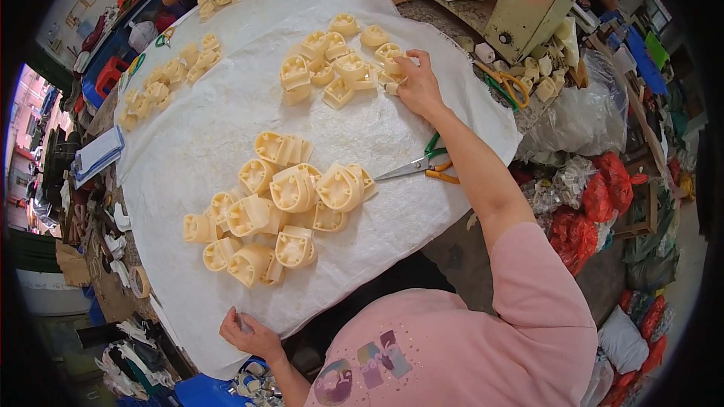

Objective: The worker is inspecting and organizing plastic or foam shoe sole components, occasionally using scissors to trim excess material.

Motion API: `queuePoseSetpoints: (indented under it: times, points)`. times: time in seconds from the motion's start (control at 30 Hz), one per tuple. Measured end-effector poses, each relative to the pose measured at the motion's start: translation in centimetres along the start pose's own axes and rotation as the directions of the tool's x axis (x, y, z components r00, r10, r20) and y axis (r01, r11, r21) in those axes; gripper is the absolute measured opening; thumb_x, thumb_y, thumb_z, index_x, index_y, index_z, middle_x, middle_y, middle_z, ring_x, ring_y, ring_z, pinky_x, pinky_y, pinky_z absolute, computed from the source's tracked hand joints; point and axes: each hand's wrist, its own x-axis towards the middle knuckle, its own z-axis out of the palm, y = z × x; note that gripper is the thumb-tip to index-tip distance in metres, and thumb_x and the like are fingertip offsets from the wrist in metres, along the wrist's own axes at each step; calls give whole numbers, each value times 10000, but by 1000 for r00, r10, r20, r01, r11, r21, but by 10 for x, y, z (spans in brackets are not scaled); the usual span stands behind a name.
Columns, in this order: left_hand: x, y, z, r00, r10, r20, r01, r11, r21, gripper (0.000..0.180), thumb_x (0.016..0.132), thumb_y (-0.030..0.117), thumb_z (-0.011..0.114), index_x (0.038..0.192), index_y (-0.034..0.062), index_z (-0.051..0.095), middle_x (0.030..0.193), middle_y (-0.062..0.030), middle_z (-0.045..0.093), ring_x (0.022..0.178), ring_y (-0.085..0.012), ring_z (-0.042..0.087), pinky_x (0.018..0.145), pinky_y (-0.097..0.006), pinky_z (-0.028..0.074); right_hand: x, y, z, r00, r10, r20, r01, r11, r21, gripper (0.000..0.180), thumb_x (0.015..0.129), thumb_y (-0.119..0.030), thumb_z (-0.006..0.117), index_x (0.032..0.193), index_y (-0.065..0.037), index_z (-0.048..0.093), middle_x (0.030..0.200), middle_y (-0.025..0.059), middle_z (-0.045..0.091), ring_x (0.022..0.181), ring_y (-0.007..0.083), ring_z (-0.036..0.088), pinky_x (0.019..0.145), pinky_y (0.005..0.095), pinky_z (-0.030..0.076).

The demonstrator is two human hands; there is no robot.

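White cloth covers the tabletop [226,105], where the right hand [417,87] pinches a cream moulded plastic part [392,88] upper centre, the left hand [249,335] loosely curled, empty, lower left.

Glossy cream plastic parts [293,188], matt white cloth [211,128]

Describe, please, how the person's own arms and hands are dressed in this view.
Both hands, the left hand and the right hand, are bare, with no gloves, and I can make out no rings or watch. The forearms are uncovered. A short pink sleeve covers the right upper arm.
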Motion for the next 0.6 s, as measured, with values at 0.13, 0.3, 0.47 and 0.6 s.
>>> queuePoseSetpoints:
  times: [0.13, 0.3, 0.47, 0.6]
  points:
    - [-1, -1, -2, 1000, -15, 16, 15, 1000, -3, 193, 860, 19, 510, 1040, -29, 562, 976, -151, 531, 904, -285, 518, 801, -366, 440, 4, 4, 2, 997, 32, -63, -24, 991, 131, 449, 677, -22, 641, 1123, -48, 593, 1258, 151, 418, 1065, 317, 539, 927, 357, 446]
    - [0, -2, 1, 1000, 13, 18, -13, 1000, 16, 175, 860, 21, 511, 1016, -32, 568, 946, -155, 544, 903, -295, 513, 787, -369, 439, 13, 16, -2, 978, 195, -75, -150, 905, 399, 391, 678, -11, 655, 1063, -7, 590, 1213, 145, 450, 1022, 266, 581, 844, 332, 489]
    - [1, -1, 2, 998, 58, 30, -59, 998, 32, 138, 851, 24, 523, 964, -32, 580, 919, -137, 558, 904, -289, 504, 758, -365, 438, 23, 69, -27, 899, 437, -17, -331, 706, 626, 376, 679, -26, 683, 1040, 7, 586, 1163, 154, 454, 936, 219, 604, 744, 304, 524]
    - [1, -1, 0, 998, 43, 39, -44, 998, 43, 124, 849, 30, 530, 945, -30, 581, 915, -128, 560, 902, -283, 500, 749, -362, 438, 31, 62, -18, 908, 311, -279, -149, 865, 479, 354, 673, -30, 680, 1014, -5, 589, 1156, 169, 434, 895, 222, 598, 754, 310, 514]
